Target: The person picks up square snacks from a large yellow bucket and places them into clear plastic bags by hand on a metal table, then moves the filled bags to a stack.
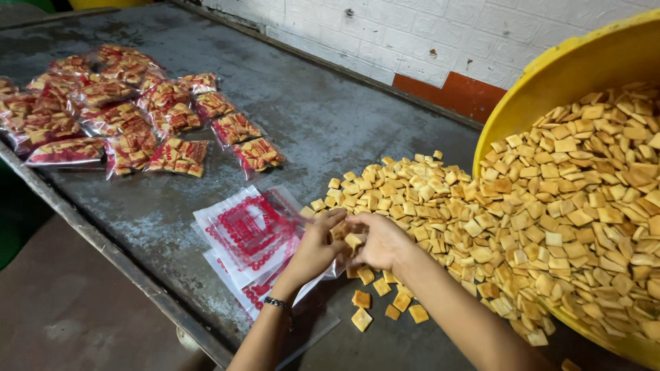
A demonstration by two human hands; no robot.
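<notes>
The left hand (pixel 317 249) pinches open a clear red-printed bag (pixel 249 232) while the right hand (pixel 379 242) feeds in square crackers (pixel 440 206) (best dropped low, mouth held wide, to avoid spills).

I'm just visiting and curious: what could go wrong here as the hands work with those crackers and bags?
Loose crackers lie close to the table edge, so a nudge might knock some off. The tipped yellow tub could spill more onto the pile. Crackers pinched between the left hand and right hand may crack.
</notes>
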